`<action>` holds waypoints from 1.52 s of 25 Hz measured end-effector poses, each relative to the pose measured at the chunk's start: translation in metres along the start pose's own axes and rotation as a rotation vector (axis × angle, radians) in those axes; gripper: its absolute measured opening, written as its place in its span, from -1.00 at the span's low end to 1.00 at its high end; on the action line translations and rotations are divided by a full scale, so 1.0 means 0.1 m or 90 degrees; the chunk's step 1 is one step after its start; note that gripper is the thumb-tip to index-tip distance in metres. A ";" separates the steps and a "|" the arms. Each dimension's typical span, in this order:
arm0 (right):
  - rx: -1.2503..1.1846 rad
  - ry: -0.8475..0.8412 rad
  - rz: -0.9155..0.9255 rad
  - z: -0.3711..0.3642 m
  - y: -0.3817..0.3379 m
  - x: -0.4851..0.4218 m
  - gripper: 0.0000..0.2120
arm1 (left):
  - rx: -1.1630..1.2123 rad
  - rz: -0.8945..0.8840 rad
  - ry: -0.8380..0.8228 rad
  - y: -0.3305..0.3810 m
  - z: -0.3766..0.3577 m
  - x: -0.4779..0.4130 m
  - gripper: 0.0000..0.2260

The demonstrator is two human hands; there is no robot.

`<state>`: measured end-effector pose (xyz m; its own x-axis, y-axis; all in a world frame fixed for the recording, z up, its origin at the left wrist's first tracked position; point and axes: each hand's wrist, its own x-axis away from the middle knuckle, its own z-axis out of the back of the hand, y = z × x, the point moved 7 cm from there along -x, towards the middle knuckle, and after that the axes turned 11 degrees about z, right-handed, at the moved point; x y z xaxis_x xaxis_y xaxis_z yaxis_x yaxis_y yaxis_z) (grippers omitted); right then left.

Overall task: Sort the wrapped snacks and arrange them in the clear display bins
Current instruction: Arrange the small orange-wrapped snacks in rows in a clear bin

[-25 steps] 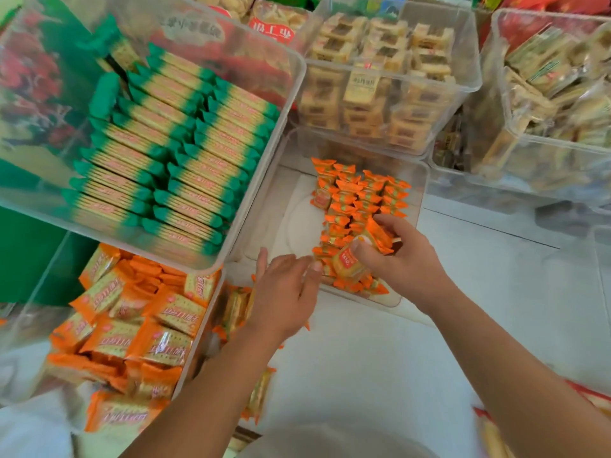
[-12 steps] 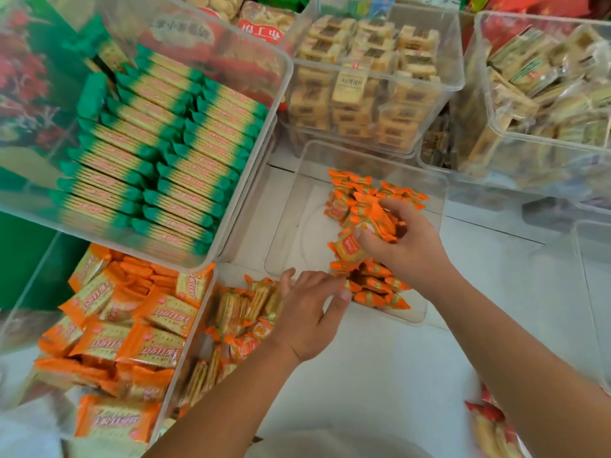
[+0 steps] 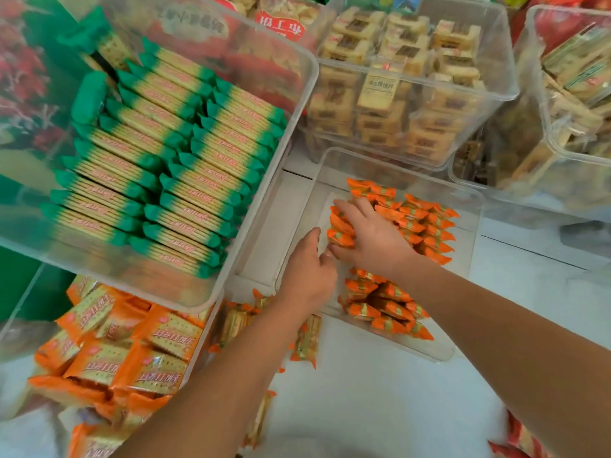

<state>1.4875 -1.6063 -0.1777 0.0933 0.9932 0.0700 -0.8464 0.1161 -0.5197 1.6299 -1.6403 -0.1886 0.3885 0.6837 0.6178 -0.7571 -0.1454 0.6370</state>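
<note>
The right hand (image 3: 370,236) reaches from the near right into the clear bin (image 3: 390,160) at the centre of the head view, palm down, fingers spread and curled over a small cluster of orange-wrapped snacks (image 3: 340,231), which it clasps against the left edge of the rows already laid there. Its forearm runs diagonally from the near right corner, crossing over the bin's near wall. The left hand (image 3: 307,272) comes in from the near left, back of the hand up, fingers bent loosely with the tips meeting the right hand's thumb side at the packets; whether it grips a packet itself cannot be told, since the fingertips are hidden. In the bin, more orange packets (image 3: 426,223) lie in tidy rows on the far right side, and a second bunch (image 3: 383,305) sits by the near wall under the right wrist. The bin's left half is bare. Loose gold-and-orange packets (image 3: 307,338) lie on the white counter (image 3: 380,391) just near of the bin, under the left forearm. To the left, a raised bin holds green-ended cracker packs (image 3: 172,160) in 2 columns; below it is a bin of larger orange packs (image 3: 132,358). Far right, 2 bins hold pale wrapped biscuits (image 3: 406,77).
</note>
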 end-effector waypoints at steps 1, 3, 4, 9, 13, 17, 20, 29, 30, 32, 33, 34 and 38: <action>0.052 -0.013 0.021 -0.06 0.04 -0.01 -0.17 | -0.018 0.019 -0.014 -0.03 -0.04 -0.10 -0.49; 0.183 -0.023 0.066 -0.13 0.10 -0.02 -0.17 | -0.095 0.031 -0.028 -0.05 -0.12 -0.29 -0.45; 0.243 -0.028 0.077 -0.13 0.12 -0.03 -0.18 | -0.138 0.027 -0.032 -0.05 -0.16 -0.37 -0.43; 0.299 -0.027 0.026 0.04 0.21 -0.01 -0.16 | -0.172 -0.015 -0.033 0.00 -0.32 -0.66 -0.36; 0.128 0.112 -0.013 0.38 0.35 0.24 -0.30 | -0.092 -0.106 -0.041 0.13 -0.41 -0.73 -0.42; 0.003 0.246 -0.051 0.61 0.36 0.67 -0.58 | -0.079 -0.106 -0.112 0.06 -0.54 -0.82 -0.36; -0.043 0.263 -0.096 0.60 0.23 0.86 -0.61 | -0.093 -0.107 -0.131 0.04 -0.58 -0.80 -0.42; -0.088 0.292 -0.122 0.61 -0.22 1.23 -0.64 | -0.161 -0.063 -0.015 0.18 -0.23 -0.35 -0.65; -0.099 0.299 -0.126 0.60 -0.30 1.30 -0.63 | -0.131 -0.062 -0.008 0.18 -0.15 -0.23 -0.62; -0.124 0.302 -0.127 0.49 -0.53 1.46 -0.66 | -0.052 -0.080 0.018 0.16 0.05 0.07 -0.63; -0.134 0.293 -0.124 0.40 -0.67 1.55 -0.67 | -0.007 -0.104 0.045 0.12 0.17 0.28 -0.69; -0.147 0.282 -0.118 0.29 -0.81 1.63 -0.68 | 0.037 -0.129 0.070 0.06 0.29 0.51 -0.76; -0.218 0.124 -0.148 -0.45 -1.23 1.91 -0.74 | 0.161 -0.127 0.136 -0.69 0.60 1.44 -0.86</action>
<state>1.6324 -1.4303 -0.1387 0.3850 0.9200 0.0732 -0.5728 0.3003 -0.7627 1.7697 -1.5749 -0.1156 0.3760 0.8464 0.3770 -0.5139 -0.1481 0.8450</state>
